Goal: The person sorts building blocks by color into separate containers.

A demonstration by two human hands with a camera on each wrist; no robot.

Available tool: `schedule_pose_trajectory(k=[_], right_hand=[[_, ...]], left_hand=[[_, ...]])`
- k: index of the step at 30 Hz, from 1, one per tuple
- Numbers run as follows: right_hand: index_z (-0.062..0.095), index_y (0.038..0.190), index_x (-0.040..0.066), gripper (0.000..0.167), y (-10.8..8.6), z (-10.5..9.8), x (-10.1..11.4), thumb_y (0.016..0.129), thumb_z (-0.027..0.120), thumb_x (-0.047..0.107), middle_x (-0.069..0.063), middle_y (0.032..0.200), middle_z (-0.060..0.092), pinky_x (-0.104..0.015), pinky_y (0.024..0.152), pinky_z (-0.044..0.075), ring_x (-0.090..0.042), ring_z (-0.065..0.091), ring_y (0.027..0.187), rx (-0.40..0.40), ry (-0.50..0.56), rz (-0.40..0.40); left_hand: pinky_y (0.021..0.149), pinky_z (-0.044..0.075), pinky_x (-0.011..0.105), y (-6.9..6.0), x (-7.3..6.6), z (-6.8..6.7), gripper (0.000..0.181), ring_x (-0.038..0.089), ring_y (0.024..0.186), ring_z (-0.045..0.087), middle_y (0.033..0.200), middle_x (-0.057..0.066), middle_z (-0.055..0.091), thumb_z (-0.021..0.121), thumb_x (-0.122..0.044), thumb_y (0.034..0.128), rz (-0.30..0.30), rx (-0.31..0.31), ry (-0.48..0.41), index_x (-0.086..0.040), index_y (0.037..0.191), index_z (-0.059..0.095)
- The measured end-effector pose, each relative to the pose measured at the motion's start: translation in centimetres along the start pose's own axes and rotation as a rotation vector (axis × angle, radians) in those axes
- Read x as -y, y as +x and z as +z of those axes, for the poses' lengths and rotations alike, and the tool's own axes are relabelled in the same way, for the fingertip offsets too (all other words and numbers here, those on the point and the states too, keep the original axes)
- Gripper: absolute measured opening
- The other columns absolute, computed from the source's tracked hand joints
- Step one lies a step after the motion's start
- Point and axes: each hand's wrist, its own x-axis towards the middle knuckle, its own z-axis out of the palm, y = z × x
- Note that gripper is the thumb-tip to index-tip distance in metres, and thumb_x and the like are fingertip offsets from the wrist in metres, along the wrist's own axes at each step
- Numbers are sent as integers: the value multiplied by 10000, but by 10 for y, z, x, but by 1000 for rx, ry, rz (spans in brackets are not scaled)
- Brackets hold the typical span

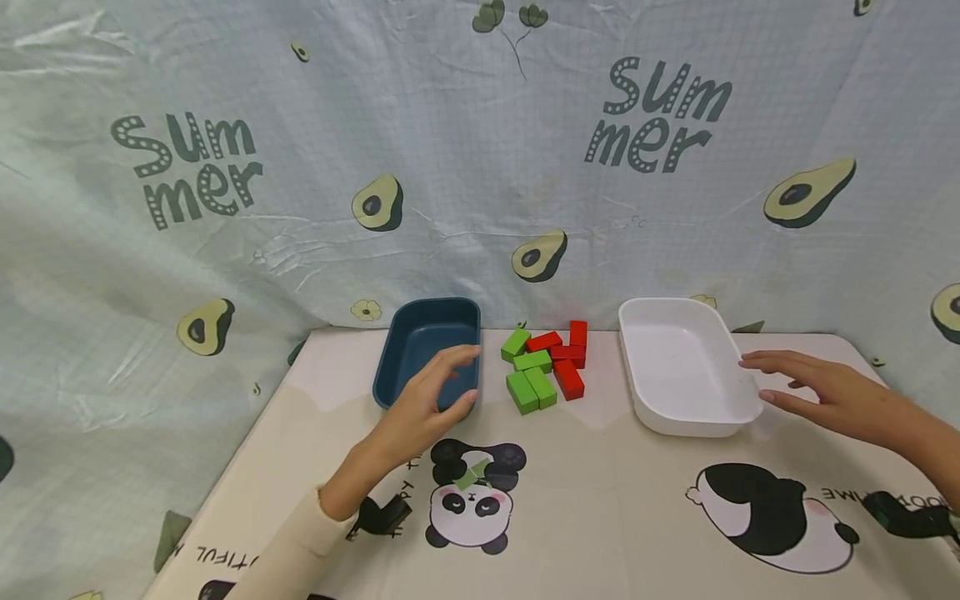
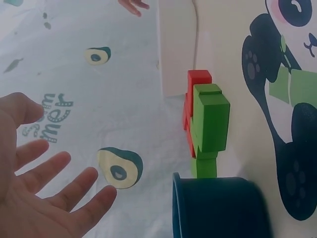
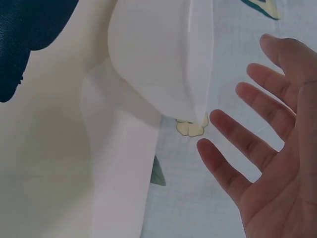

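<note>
Green blocks and red blocks crowd between the blue tray, left, and white tray, right. Left grip and right grip are empty, fingers spread; careless reaching could knock touching neighbours askew.

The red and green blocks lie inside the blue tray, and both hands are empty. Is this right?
No, the head view shows red blocks and green blocks on the table, beside the blue tray. The rest is right.
</note>
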Motion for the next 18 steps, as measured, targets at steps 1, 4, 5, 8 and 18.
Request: schedule_pose_trajectory(k=[1,4,5,8,18], right_hand=[[594,1404,224,523,0,0,-1,914,776,235,164,1367,557,-300,747,586,102,522,1118,-2,10,-4],[595,1401,203,527,1,2,-3,908,781,212,193,1375,544,-266,756,582,153,484,1129,-12,34,-8],[597,1399,197,529,1,3,-5,904,783,200,214,1382,530,-260,753,579,162,476,1130,-16,43,-10],[603,1391,175,532,0,5,-8,893,788,159,296,1401,469,-243,743,571,165,473,1124,-31,70,-7],[594,1403,162,549,-3,11,-14,889,787,134,380,1430,366,-222,754,562,213,415,1135,-36,110,32]], left_hand=[[1072,488,471,1,1,1,554,267,1352,507,1518,89,479,666,-101,985,-3,-1,-8,-86,1494,447],[1069,491,474,2,3,4,561,274,1349,510,1515,92,480,673,-99,981,-15,3,-34,-85,1494,446],[1068,493,473,3,4,5,564,275,1346,513,1514,93,480,677,-98,979,-19,7,-42,-82,1493,447],[1065,499,461,4,6,9,571,280,1341,516,1513,96,479,687,-105,973,-35,22,-63,-76,1491,448],[1075,482,480,11,10,23,551,297,1338,523,1488,107,498,690,-121,972,-74,60,-142,-60,1470,462]])
